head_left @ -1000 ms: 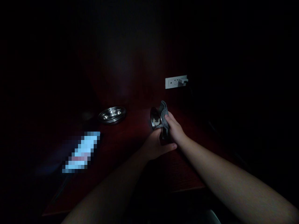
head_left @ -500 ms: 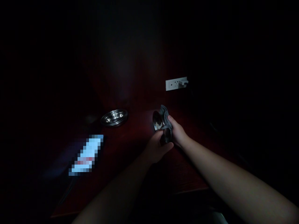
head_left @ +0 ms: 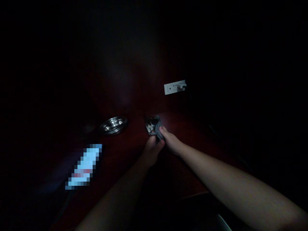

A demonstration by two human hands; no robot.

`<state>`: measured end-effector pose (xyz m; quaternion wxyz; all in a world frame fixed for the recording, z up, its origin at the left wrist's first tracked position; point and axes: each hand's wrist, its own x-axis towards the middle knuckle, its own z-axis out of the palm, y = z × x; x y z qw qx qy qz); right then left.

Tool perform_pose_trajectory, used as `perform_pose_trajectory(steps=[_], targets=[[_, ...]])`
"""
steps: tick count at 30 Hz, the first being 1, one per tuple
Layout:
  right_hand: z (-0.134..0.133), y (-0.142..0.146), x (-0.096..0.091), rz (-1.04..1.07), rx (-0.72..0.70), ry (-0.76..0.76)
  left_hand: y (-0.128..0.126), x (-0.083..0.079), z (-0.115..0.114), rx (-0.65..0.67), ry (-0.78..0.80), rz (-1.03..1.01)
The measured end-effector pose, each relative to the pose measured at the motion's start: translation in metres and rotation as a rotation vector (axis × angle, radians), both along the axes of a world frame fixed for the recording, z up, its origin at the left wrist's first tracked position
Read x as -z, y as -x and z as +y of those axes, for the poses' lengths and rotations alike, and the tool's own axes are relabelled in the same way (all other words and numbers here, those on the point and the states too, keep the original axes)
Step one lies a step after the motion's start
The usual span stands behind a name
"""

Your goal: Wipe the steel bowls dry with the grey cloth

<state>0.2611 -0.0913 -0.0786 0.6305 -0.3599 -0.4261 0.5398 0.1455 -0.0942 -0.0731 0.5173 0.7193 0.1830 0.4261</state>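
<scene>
Left hand [head_left: 151, 151] drawn tighter, curled round metal bowl [head_left: 148, 124]; right hand [head_left: 171, 140] curled on cloth [head_left: 158, 131].

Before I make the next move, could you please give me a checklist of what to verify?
1. Bowl supported: ok, the left hand holds it.
2. Cloth against the bowl: ok, the right hand holds it there.
3. Bowl free of marks: cannot tell, too dark.
4. Dishes apart from both hands: ok, off to the left.
5. Screen apart from the bowl: ok.
6. Lighting: not ok, mostly dark.
</scene>
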Motion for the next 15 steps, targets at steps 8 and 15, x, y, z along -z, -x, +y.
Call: perform_pose_trajectory(steps=[8, 15], targets=[[-0.007, 0.002, -0.015, 0.163, -0.035, 0.081, 0.002, 0.0, 0.003, -0.014, -0.095, 0.136], [-0.009, 0.002, -0.018, 0.235, -0.162, 0.16, 0.0, 0.003, 0.009, -0.196, -0.116, 0.212]])
